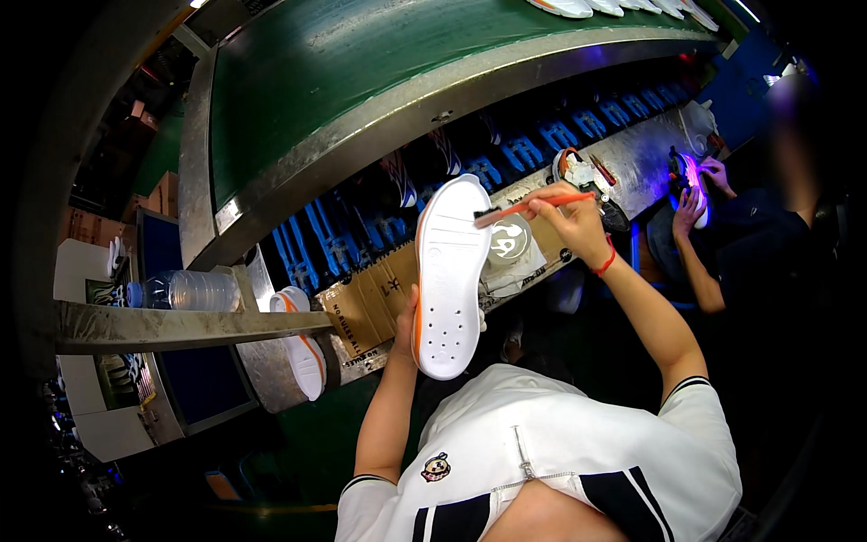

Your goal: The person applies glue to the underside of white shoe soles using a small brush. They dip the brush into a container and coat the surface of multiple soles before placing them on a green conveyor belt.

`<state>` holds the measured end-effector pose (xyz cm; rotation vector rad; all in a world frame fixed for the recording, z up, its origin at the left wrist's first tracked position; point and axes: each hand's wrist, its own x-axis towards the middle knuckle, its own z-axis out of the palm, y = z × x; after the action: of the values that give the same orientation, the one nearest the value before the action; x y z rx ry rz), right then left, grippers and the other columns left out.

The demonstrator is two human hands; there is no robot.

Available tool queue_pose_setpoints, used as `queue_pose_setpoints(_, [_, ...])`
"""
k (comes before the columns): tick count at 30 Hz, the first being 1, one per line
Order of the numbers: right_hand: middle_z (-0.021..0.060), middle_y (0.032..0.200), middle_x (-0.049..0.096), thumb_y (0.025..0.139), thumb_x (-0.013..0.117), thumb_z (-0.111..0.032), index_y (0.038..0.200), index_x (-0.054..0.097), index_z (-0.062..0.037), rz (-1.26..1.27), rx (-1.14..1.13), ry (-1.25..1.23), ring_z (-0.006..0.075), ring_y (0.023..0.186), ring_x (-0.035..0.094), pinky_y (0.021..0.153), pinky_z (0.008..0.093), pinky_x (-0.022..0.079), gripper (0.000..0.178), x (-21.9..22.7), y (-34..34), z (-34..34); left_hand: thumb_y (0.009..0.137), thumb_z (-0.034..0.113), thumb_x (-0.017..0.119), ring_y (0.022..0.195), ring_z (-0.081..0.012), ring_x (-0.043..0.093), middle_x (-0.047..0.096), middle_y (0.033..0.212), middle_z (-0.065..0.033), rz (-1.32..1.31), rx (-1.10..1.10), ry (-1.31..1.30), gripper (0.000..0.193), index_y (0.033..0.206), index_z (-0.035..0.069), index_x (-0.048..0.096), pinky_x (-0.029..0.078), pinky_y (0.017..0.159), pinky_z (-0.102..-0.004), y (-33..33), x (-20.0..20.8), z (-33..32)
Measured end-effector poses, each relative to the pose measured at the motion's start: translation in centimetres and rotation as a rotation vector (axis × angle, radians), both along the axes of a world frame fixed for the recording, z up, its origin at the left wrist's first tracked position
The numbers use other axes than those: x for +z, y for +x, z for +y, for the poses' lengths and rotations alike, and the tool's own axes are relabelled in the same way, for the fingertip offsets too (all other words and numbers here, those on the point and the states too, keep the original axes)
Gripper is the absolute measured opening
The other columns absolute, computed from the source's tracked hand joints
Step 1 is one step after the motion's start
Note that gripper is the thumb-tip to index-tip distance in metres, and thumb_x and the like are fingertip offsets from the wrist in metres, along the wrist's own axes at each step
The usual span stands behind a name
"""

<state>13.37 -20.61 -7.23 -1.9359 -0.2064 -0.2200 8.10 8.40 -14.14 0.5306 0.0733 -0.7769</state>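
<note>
My left hand (406, 323) is closed on the left edge of a white shoe sole (452, 289) with an orange sidewall, held tilted above the bench. Small holes dot its lower end, and grooves cross its upper part. In my right hand (573, 224) is a brush (513, 211) with an orange handle, pinched between the fingers. Its dark bristles lie against or just over the sole's upper right part; contact is hard to make out. Behind the sole, a round dish (508, 239) of whitish liquid sits near my right wrist.
A cardboard sheet (370, 303) covers part of the bench. Another orange-edged sole (308, 366) and a plastic bottle (203, 291) are left, near a metal bar (190, 331). Beyond runs a green conveyor (361, 81). At right, a co-worker's hands (691, 206) hold a purple-lit shoe (688, 170).
</note>
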Motion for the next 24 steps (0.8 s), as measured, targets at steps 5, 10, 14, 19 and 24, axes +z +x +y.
queue_pose_setpoints(5, [0.0048,0.077,0.067,0.084,0.063,-0.013,0.090,0.068,-0.0026,0.024,0.036,0.058,0.0160,0.079,0.060,0.073,0.0300,0.046,0.013,-0.3,-3.0,2.8,0.094,0.048,0.040,0.094,-0.0195,0.064,0.059,0.115,-0.0144,-0.019,0.141,0.182,0.060,0.130,0.000,0.043,0.054,0.079,-0.0332,1.1,-0.1,-0.2])
queue_pose_setpoints(10, [0.0033,0.074,0.067,0.086,0.061,-0.012,0.089,0.068,-0.0033,0.057,0.169,0.089,0.0145,0.077,0.060,0.074,0.0288,0.046,0.012,0.5,-5.1,4.7,0.094,0.050,0.038,0.096,-0.0206,0.063,0.058,0.116,-0.0152,-0.029,0.121,0.144,0.061,0.130,0.000,0.043,0.053,0.081,-0.0340,1.3,-0.2,-0.1])
queue_pose_setpoints(14, [0.0071,0.076,0.068,0.089,0.057,-0.012,0.091,0.066,0.0048,0.325,0.112,0.424,0.0127,0.078,0.060,0.078,0.0274,0.046,0.019,-0.1,-4.0,3.9,0.092,0.054,0.035,0.102,-0.0295,0.060,0.050,0.125,-0.0215,0.037,0.057,0.181,0.070,0.139,0.003,0.029,0.053,0.083,-0.0433,0.9,-1.7,1.0])
queue_pose_setpoints(19, [0.0121,0.078,0.068,0.089,0.056,-0.011,0.096,0.065,0.0069,0.181,-0.179,0.547,0.0157,0.080,0.063,0.083,0.0281,0.047,0.021,-3.5,2.9,0.4,0.090,0.057,0.037,0.096,-0.0404,0.060,0.048,0.123,-0.0269,0.072,-0.095,-0.084,0.077,0.139,-0.001,0.026,0.053,0.078,-0.0556,-0.1,1.5,-0.4])
queue_pose_setpoints(24, [0.0109,0.076,0.068,0.088,0.058,-0.012,0.098,0.065,0.0063,0.219,-0.032,0.535,0.0135,0.077,0.063,0.085,0.0287,0.045,0.022,-1.2,2.7,1.1,0.088,0.058,0.040,0.095,-0.0395,0.060,0.048,0.121,-0.0264,0.061,-0.123,-0.096,0.078,0.139,-0.001,0.028,0.054,0.076,-0.0537,-0.4,1.8,-0.4])
